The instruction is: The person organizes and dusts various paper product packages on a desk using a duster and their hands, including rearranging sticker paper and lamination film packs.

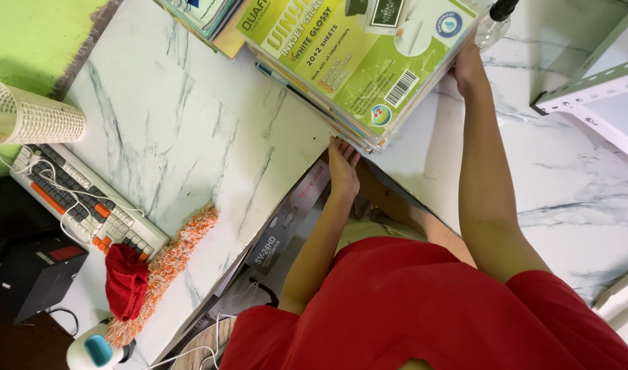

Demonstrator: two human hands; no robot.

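Far left, a keyboard [81, 199] lay by a red cloth [126, 279] and an orange duster [173, 264]. On the marble counter [190, 137] sat the stack of paper packs [355, 62]. The left hand [343, 168] pressed flat under its near corner, fingers together. The right hand [468, 68] clasped the stack's far edge.

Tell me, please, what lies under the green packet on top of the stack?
Under the green packet only thin edges of more flat packs show, resting on the marble table. Their faces are covered.
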